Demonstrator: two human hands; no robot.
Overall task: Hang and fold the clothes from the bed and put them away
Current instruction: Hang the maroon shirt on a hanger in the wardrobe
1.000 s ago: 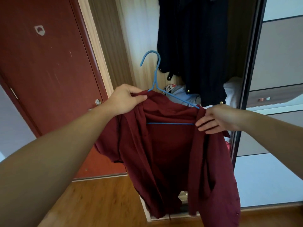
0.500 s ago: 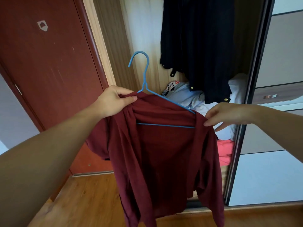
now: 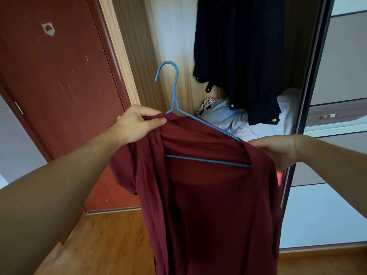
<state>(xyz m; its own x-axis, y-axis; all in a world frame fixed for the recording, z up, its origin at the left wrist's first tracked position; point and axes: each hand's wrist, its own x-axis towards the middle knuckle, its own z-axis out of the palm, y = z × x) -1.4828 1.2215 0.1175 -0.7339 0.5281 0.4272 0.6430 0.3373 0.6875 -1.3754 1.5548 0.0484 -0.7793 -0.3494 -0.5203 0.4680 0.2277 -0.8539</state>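
A dark red shirt (image 3: 214, 195) hangs open-fronted on a blue wire hanger (image 3: 174, 90), held up in front of the open wardrobe. My left hand (image 3: 137, 124) pinches the shirt's left shoulder near the hanger's neck. At the other end of the hanger my right hand (image 3: 278, 149) grips the shirt's right shoulder, its fingers partly behind the cloth. The hanger's hook points up and left, free of any rail.
A dark navy garment (image 3: 238, 56) hangs inside the wardrobe above a heap of pale blue and white clothes (image 3: 234, 118). The sliding wardrobe door (image 3: 337, 116) stands at the right. A red-brown room door (image 3: 55, 92) fills the left. Wood floor (image 3: 111, 245) lies below.
The shirt and hanger sit slightly lower and more to the left in view. My right hand has shifted outward to the shirt's right shoulder, and the cloth there is spread wider over the hanger.
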